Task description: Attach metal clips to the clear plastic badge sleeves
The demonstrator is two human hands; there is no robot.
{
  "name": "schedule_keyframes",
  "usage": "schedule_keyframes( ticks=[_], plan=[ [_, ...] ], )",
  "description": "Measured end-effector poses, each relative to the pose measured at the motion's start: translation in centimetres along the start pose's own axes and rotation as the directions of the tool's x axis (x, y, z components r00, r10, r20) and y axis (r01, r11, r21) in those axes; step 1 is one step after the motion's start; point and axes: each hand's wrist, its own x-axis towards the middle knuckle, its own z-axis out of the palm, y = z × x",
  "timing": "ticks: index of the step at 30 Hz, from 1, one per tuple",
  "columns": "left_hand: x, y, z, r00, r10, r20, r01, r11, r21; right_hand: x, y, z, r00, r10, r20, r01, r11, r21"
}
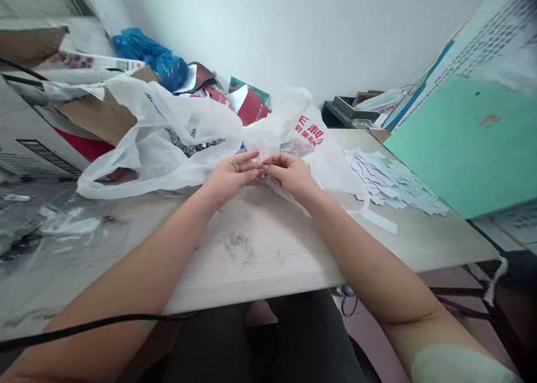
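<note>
My left hand [235, 173] and my right hand [289, 175] meet over the table, in front of two white plastic bags. Between their fingertips is a small metallic-looking piece [264, 175], too small to name. The fingers of both hands are pinched together around it. Behind my left hand, a white plastic bag [168, 170] lies open, with many small dark and silvery parts [195, 143] inside. A second white bag with red print [331, 159] sits right behind my right hand.
Loose white paper slips [390, 181] lie in a heap to the right, near a green board [470, 142]. Blue plastic bags [151, 58], red boxes [251, 108] and cardboard [100, 114] crowd the back left. A black cable [104, 320] crosses the lower left.
</note>
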Motion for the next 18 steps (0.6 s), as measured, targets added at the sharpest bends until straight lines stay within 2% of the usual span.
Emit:
schedule_keyframes(
  ticks=[5, 7, 9, 13, 18],
  plan=[
    [-0.6, 1.1, 0.2, 0.991, 0.032, -0.131, -0.037, 0.999, -0.039, 0.4, -1.2, 0.1, 0.972, -0.096, -0.213, 0.133, 0.977, 0.169],
    [-0.6, 1.5, 0.2, 0.979, 0.029, -0.2, -0.041, 0.998, -0.057, 0.3, -1.9, -0.4, 0.96, -0.134, -0.246, 0.181, 0.967, 0.18],
    [-0.6, 1.8, 0.3, 0.973, 0.014, -0.232, -0.033, 0.996, -0.079, 0.2, -2.5, -1.0, 0.974, -0.126, -0.189, 0.156, 0.976, 0.153],
    [-0.7, 2.0, 0.4, 0.976, 0.005, -0.219, -0.025, 0.996, -0.09, -0.4, -2.8, -1.4, 0.999, -0.029, 0.016, 0.029, 1.0, -0.001],
    [-0.9, 1.9, 0.4, 0.986, 0.029, -0.165, -0.045, 0.995, -0.095, -1.4, -3.4, -1.4, 0.969, 0.085, 0.231, -0.036, 0.977, -0.21]
  ],
)
